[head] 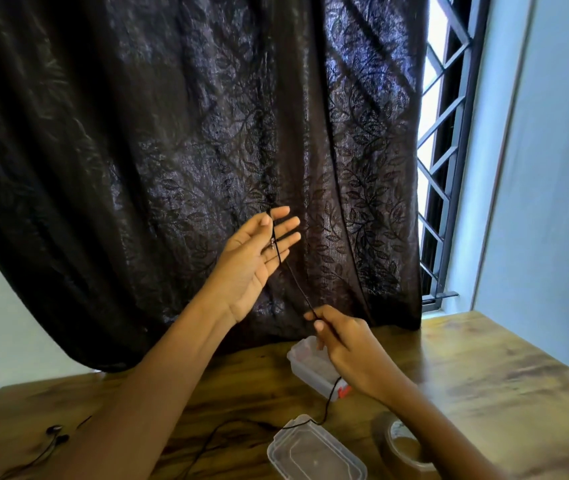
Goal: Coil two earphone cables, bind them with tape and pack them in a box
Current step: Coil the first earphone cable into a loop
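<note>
Hanging behind the wooden table (483,358), a dark leaf-patterned curtain (172,133) backs both raised hands. The right hand (348,344) partly hides the clear box (302,358). The thin black earphone cable (296,285) drapes over the left hand (251,261), whose fingers are straight and spread. It runs taut to the right thumb-and-forefinger pinch, then trails across the near lid (314,455). Count: one box, one lid, one tape roll (402,445), two earbuds (56,433) near left.
</note>
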